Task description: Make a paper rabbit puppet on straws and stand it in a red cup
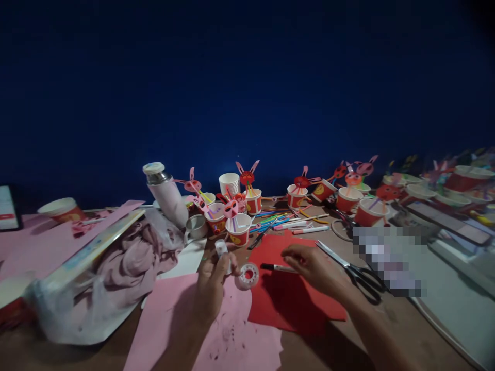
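My left hand (212, 281) is closed around a small white object (221, 249), held upright over the pink paper (232, 330). My right hand (307, 264) hovers over the red paper (270, 304), fingers curled together; what they hold, if anything, is too small to make out. A black marker (273, 267) lies on the red paper, its right end beside or under my right hand. Between both hands rests a clear tape roll (248, 276). Several red-and-white paper cups with paper rabbit figures stand behind, the nearest cup (238, 230) just beyond my left hand.
Black scissors (359, 275) lie right of my right hand. Colored pens (311, 230) are scattered behind. A thermos (168, 198) leans at left near a metal mug (196, 227) and a bundled cloth (127, 252). A phone (450, 221) and several cups stand at right.
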`<state>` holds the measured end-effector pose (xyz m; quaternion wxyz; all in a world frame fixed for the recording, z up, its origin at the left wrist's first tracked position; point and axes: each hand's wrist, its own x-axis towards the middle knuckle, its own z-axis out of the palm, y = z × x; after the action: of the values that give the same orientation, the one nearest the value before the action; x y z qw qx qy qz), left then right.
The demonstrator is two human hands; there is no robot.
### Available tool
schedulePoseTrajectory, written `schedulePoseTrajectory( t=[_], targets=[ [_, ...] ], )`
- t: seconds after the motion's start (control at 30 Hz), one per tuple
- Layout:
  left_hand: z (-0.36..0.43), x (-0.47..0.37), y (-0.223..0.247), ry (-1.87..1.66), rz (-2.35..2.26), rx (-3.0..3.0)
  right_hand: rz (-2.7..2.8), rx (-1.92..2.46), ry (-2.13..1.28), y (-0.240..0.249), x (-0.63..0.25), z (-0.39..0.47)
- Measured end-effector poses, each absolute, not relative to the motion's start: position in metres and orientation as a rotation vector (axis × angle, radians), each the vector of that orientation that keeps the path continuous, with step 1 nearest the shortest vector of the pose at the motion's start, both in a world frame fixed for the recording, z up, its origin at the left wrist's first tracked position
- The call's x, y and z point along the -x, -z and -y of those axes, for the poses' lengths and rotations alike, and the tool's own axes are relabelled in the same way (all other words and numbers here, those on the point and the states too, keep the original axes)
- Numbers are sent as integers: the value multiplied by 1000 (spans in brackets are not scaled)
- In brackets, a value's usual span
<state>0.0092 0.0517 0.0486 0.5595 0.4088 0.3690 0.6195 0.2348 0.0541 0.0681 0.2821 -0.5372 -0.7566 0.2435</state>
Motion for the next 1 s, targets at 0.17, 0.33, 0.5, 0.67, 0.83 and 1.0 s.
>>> schedulePoseTrajectory(
  t=[0.17,0.33,0.5,0.67,0.83,1.0],
  targets=[
    [-53,-5,-53,-1398,-812,-946,1963,1547,-463,-59,-279,-73],
    [-52,1,-67,-1366,-798,-996,2066,1530,-426,-48,-257,-83],
    [-52,15,-74,-1318,-847,-1093,2251,1417,-456,-51,-208,-78],
    [-57,33,-71,-1425,-862,-996,2382,1327,-386,-47,-170,-66],
    [-64,38,-59,-1503,-798,-887,2408,1359,-315,-43,-153,-57],
    [-65,39,-47,-1457,-742,-735,2460,1314,-328,-41,-154,-49]
  ],
)
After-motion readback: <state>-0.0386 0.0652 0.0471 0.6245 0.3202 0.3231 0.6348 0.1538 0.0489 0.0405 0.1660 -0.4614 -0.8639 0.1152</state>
